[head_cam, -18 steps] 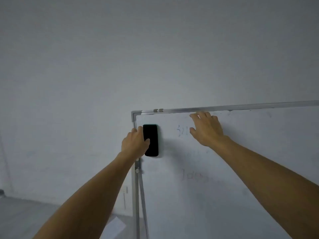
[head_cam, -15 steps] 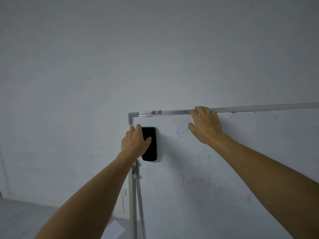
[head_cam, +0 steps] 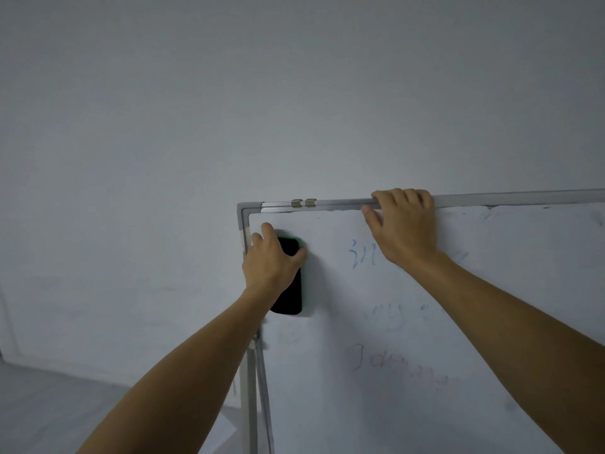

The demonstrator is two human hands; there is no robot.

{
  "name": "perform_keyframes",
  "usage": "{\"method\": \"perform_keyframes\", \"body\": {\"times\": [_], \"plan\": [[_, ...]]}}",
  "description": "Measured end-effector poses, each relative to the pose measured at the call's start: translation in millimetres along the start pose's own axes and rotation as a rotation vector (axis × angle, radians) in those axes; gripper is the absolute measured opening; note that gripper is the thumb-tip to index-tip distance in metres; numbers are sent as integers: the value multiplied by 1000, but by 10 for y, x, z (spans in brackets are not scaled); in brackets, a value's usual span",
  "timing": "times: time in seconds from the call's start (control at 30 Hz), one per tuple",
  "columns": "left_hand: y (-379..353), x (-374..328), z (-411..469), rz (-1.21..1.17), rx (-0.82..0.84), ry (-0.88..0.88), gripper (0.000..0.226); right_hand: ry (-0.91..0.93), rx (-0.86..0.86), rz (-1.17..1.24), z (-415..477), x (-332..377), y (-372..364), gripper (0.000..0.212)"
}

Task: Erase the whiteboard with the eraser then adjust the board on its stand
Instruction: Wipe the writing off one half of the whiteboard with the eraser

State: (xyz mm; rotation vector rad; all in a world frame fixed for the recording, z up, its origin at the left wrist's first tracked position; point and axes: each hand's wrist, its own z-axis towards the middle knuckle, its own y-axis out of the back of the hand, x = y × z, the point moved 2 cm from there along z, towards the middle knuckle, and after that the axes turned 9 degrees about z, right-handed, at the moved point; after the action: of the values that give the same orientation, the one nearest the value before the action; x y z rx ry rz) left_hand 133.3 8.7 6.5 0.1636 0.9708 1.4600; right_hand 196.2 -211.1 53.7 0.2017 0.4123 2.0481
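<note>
Head camera shows the fingers [head_cam: 407, 196] of the right hand [head_cam: 404, 229] curled over the top frame rail [head_cam: 523, 196] of the whiteboard [head_cam: 491, 290], gripping it. The left hand [head_cam: 271, 265] has its fingers [head_cam: 268, 229] wrapped around a black eraser [head_cam: 289, 298], pressed flat on the board near its top left corner, at 9 o'clock from the right hand. Faint blue writing [head_cam: 361, 255] lies between the two hands, and more smudged marks [head_cam: 402, 365] are at 6 o'clock from it. Under the left forearm the metal stand leg [head_cam: 250, 404] goes down to the floor [head_cam: 49, 404]. Two small clips [head_cam: 302, 202] sit on the rail.
</note>
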Motion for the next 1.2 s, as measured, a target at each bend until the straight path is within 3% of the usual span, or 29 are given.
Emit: {"method": "perform_keyframes", "body": {"times": [0.13,0.27,0.3,0.4,0.5,0.63,0.7,0.8,0.87,1.0,1.2], "plan": [[90,144,32,-468,83,35,51,-33,-1,118,-22,4,7,40],[281,322,-25,-999,220,148,39,16,-127,371,-352,355,160,31],[322,363,-51,-1086,253,179,35,-43,-76,506,-485,467,175,32],[373,532,-112,-1224,343,235,35,-438,296,1020,-831,822,161,44],[383,703,-181,-1309,423,277,34,-616,504,1272,-1042,1050,137,35],[334,809,-299,-1354,531,292,20,-716,514,1364,-1130,1209,228,35],[298,850,-320,-1328,595,266,21,-741,464,1347,-1139,1192,277,23],[270,923,-311,-1162,774,93,39,-758,393,1276,-1182,1081,375,10],[269,901,-315,-982,885,-86,42,-738,392,1245,-1186,978,451,14],[324,654,-404,-786,1093,-310,32,-676,453,1203,-1091,803,607,25],[254,375,-568,-728,1195,-343,65,-582,638,1122,-882,508,726,28]]}}
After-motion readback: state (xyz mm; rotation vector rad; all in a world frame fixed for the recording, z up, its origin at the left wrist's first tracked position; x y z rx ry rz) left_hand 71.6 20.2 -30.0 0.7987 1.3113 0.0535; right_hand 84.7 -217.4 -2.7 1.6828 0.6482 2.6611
